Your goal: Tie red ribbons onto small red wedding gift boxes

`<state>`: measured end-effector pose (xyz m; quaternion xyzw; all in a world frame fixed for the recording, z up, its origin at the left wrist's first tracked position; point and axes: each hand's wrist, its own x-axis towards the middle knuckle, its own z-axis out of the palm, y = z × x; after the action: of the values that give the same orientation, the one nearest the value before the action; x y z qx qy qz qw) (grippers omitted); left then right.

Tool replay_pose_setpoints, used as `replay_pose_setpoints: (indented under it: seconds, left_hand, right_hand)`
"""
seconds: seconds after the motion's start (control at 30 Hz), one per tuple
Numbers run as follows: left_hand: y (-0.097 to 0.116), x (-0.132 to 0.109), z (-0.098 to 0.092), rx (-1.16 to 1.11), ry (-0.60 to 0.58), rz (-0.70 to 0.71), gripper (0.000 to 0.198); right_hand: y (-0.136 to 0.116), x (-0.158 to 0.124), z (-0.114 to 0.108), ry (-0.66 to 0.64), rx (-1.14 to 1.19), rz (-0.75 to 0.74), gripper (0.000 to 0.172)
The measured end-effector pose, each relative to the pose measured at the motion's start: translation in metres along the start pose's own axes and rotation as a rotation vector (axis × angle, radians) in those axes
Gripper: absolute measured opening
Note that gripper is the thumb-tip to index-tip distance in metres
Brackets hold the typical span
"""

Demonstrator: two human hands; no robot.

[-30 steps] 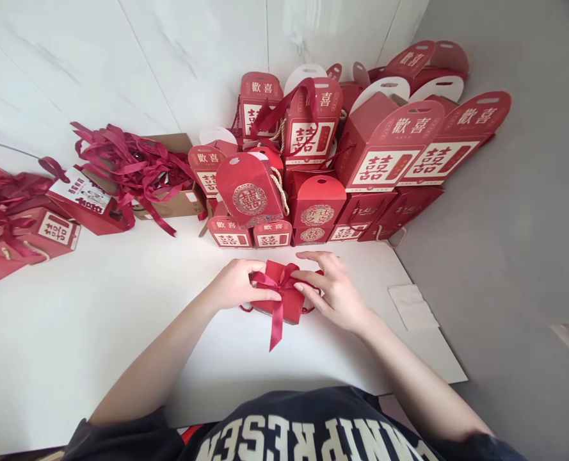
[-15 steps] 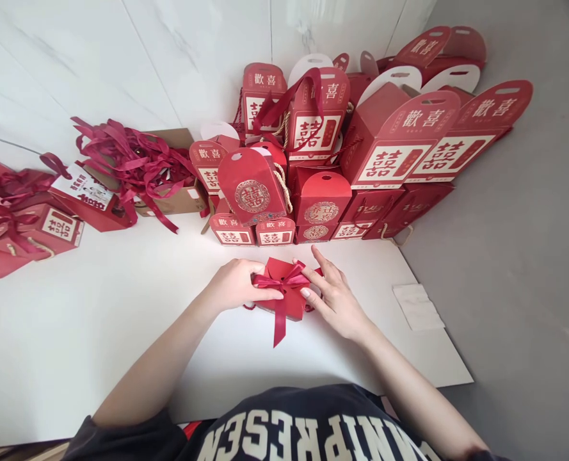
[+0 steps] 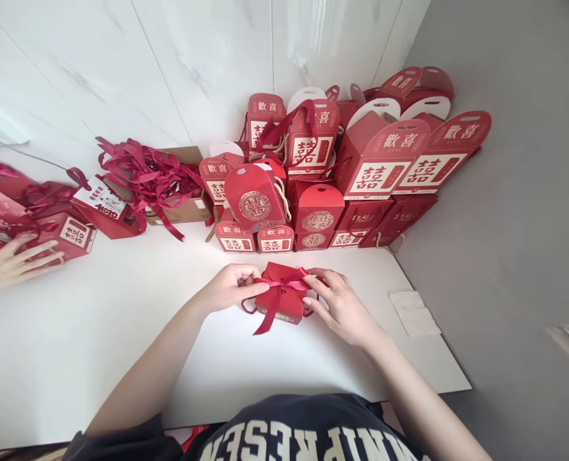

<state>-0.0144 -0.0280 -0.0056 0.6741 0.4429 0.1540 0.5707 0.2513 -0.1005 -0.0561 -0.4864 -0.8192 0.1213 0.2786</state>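
A small red gift box (image 3: 284, 302) stands on the white table in front of me, with a crimson ribbon (image 3: 271, 315) tied in a bow on its top. One ribbon tail hangs down over the near side. My left hand (image 3: 233, 285) pinches the bow's left loop between thumb and curled fingers. On the other side, my right hand (image 3: 339, 301) holds the right loop, its index fingertip on the ribbon and its thumb close to the box's edge. Dark red cord handles stick out at both sides of the box.
Stacked red gift boxes (image 3: 313, 211) stand along the wall. A cardboard box (image 3: 188, 208) overflows with crimson ribbons (image 3: 144, 176). At far left, another person's hand (image 3: 20, 262) reaches over more ribboned boxes (image 3: 75, 237). White tissues (image 3: 415, 314) lie near the right edge.
Both hands stay at the bow; the right hand's fingers have drawn in on its right loop. The ribbon tail has swung left. Another person's hand has appeared at far left.
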Motion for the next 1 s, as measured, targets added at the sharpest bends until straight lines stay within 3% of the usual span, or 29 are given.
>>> replay_pose_setpoints:
  seconds: [0.27,0.47,0.63,0.73,0.9,1.0]
  left_hand:
    - [0.001,-0.006,0.001,0.072,0.037,0.055,0.040]
    - [0.004,-0.001,0.006,0.263,0.155,0.038,0.057]
    - [0.003,0.005,0.011,0.412,0.233,0.055,0.059]
    - [0.000,0.006,0.015,0.409,0.294,0.045,0.056]
    - [-0.005,0.004,0.022,0.363,0.422,0.004,0.059]
    - [-0.008,0.004,0.024,0.311,0.414,-0.012,0.056]
  right_hand:
    - [0.005,-0.008,0.001,0.098,0.171,-0.200,0.036]
    - [-0.009,-0.010,-0.004,0.246,0.341,-0.192,0.027]
    - [-0.028,-0.015,-0.012,0.167,0.457,-0.243,0.027]
    - [-0.038,-0.020,-0.009,0.150,0.490,-0.145,0.018]
    - [-0.038,-0.029,0.005,0.214,0.621,0.261,0.012]
    - [-0.029,-0.032,0.009,0.112,0.679,0.376,0.016]
